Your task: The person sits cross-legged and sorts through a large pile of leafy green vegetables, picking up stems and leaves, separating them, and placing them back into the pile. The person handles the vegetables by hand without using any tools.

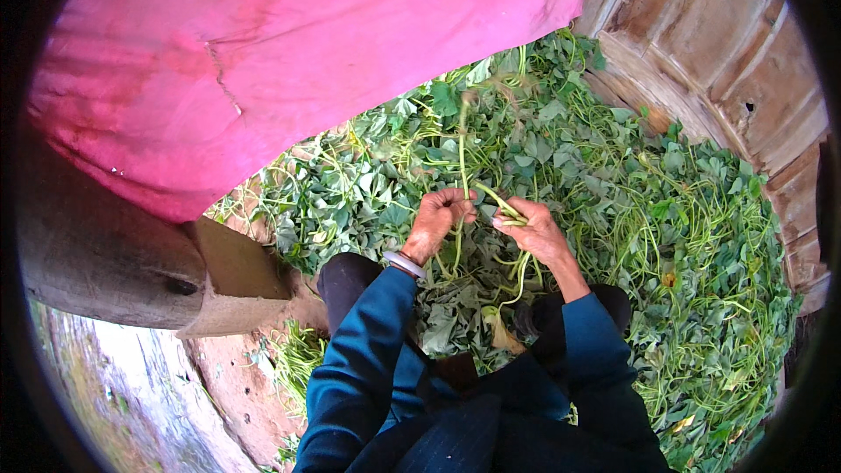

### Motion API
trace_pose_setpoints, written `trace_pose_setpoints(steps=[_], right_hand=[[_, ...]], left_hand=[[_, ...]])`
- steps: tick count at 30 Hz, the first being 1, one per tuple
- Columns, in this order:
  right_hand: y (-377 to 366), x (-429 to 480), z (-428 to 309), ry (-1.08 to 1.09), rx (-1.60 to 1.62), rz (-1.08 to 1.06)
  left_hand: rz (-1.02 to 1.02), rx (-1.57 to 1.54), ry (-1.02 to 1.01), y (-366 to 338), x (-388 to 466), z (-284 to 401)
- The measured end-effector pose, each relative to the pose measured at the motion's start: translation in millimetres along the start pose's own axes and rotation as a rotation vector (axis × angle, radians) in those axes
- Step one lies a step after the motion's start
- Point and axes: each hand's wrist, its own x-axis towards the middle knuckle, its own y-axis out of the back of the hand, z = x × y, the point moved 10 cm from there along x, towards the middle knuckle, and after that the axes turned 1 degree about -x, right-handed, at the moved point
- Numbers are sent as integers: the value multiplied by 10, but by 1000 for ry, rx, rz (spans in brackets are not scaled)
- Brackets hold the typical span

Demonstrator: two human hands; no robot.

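My left hand [441, 218], with a pale bangle [404, 264] at its wrist, pinches a long green stem [462, 157] between thumb and fingers. The stem stands up past the fingertips and hangs down below them. Just to the right, my right hand [535, 230] is closed around several short green stems [504, 205]. The two hands are close together but apart. Beneath them a thick heap of leafy green vines [578, 177] covers the ground between and around my knees. A yellowed leaf [502, 332] lies below the hands.
A pink cloth [315, 59] hangs across the upper left. A wooden plank wall [709, 72] curves along the right. At the left are a large dark rounded beam [112, 263] and a small bundle of green stems [299, 358] on bare earth [243, 387].
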Motion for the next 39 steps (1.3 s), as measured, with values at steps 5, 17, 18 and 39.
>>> trace_pose_setpoints(steps=[5, 17, 18, 39], right_hand=[[-45, -5, 244, -109, 264, 66], [-401, -32, -9, 222, 22, -54], [-344, -25, -25, 247, -55, -2], [-63, 58, 440, -20, -626, 154]], left_hand=[[-131, -118, 32, -204, -60, 272], [-188, -114, -30, -444, -152, 551], [-120, 70, -184, -399, -190, 652], [159, 207, -88, -413, -858, -96]])
